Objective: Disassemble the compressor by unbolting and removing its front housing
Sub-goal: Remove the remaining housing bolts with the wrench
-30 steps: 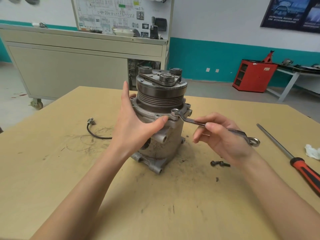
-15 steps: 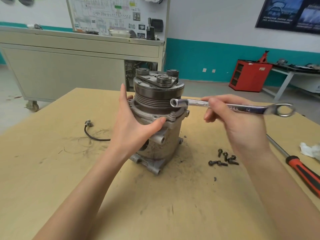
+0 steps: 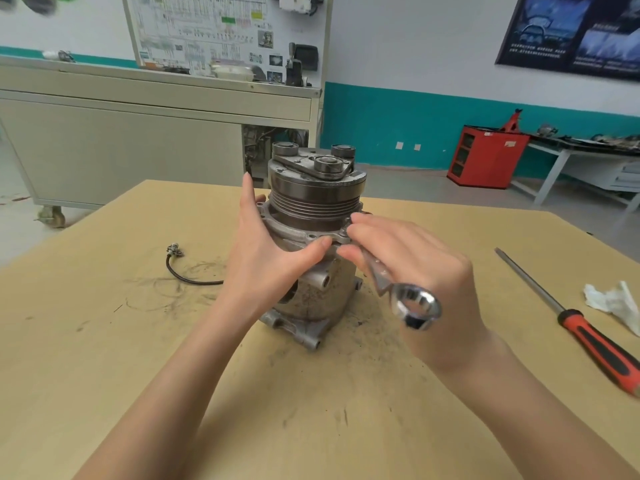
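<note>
The left grip (image 3: 266, 268) lies released, fingers straight, palm flat against the side of the compressor (image 3: 322, 303), thumb pressed under the flange of the front housing (image 3: 298, 233). The right grip (image 3: 415, 265) is curled round the shank of a wrench (image 3: 382, 277). Its far end is hidden under the fingertips at the flange. The compressor stands upright on the table (image 3: 138, 375) between both grips.

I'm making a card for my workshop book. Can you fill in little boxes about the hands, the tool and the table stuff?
Left hand: presses on the compressor, fingers straight
Right hand: holds the wrench at the compressor's flange
Compressor: upright on the table
Also on table: screwdriver, rag, cable
</note>
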{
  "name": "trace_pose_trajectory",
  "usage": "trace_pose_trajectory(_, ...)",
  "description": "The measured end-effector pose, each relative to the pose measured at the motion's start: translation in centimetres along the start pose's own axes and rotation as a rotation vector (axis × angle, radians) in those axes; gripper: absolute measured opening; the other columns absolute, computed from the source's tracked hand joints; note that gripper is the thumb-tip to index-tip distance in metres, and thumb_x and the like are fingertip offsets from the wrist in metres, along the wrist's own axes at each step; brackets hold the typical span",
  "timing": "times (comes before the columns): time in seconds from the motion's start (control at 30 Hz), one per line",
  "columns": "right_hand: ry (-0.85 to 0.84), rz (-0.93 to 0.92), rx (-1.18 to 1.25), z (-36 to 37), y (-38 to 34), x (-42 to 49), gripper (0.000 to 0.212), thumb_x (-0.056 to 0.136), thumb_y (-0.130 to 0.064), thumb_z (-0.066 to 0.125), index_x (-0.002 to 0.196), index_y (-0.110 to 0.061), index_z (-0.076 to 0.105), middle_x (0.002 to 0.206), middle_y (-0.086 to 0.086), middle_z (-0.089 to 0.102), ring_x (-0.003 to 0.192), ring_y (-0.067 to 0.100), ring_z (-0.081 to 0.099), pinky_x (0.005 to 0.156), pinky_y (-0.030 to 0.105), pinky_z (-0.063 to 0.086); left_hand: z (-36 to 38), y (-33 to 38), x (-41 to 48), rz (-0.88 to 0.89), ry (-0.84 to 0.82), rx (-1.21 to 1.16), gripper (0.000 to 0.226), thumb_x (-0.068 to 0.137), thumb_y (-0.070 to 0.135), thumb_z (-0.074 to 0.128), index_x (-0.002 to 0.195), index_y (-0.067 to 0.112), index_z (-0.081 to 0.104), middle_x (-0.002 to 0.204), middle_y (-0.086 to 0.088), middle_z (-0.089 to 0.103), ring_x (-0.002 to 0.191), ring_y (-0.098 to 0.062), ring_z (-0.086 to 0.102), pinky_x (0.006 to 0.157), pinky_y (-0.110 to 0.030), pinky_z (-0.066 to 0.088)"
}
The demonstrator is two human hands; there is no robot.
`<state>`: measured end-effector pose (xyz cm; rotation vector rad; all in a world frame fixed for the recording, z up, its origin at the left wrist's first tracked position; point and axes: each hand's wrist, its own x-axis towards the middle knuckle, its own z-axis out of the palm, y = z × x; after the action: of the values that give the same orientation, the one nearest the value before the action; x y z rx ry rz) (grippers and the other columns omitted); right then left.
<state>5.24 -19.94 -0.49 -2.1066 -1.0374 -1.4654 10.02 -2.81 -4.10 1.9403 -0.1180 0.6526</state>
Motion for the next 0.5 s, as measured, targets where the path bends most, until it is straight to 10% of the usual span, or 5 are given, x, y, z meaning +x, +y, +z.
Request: trace_pose_trajectory(0.5, 0.097, -0.009, -0.092, 0.8, -0.4, -1.0, 0.018, 0.086, -0.013, 0.066, 0.087, 0.004, 0.073, 0.091, 0.018, 0.072, 0.083, 0.026, 0.071, 0.074, 0.032, 0.058, 0.1, 0.2, -0.2, -0.01, 0.015, -0.005, 0.13, 0.056, 0.066, 0.073, 0.153, 0.032, -0.007, 0.147, 0.011, 0.035, 0.133, -0.007, 0.04, 0.104, -0.025, 0.032)
